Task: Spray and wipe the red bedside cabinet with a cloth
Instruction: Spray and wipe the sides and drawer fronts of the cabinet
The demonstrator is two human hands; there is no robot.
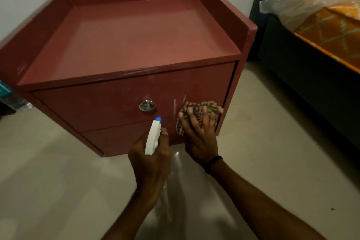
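The red bedside cabinet [128,45] stands on the floor in front of me, with a raised rim round its top and a drawer front bearing a round metal knob [147,105]. My left hand [150,161] grips a spray bottle [153,138] with a white head and blue nozzle, pointed at the drawer front below the knob. My right hand [198,134] presses a brown patterned cloth [196,110] flat against the right part of the drawer front. Wet streaks show on the drawer just left of the cloth.
A bed with an orange patterned mattress in plastic wrap [321,15] on a dark frame [303,76] stands to the right. Pale floor tiles [272,142] surround the cabinet. A teal and clear object [9,97] lies at the left edge. A white wall is behind.
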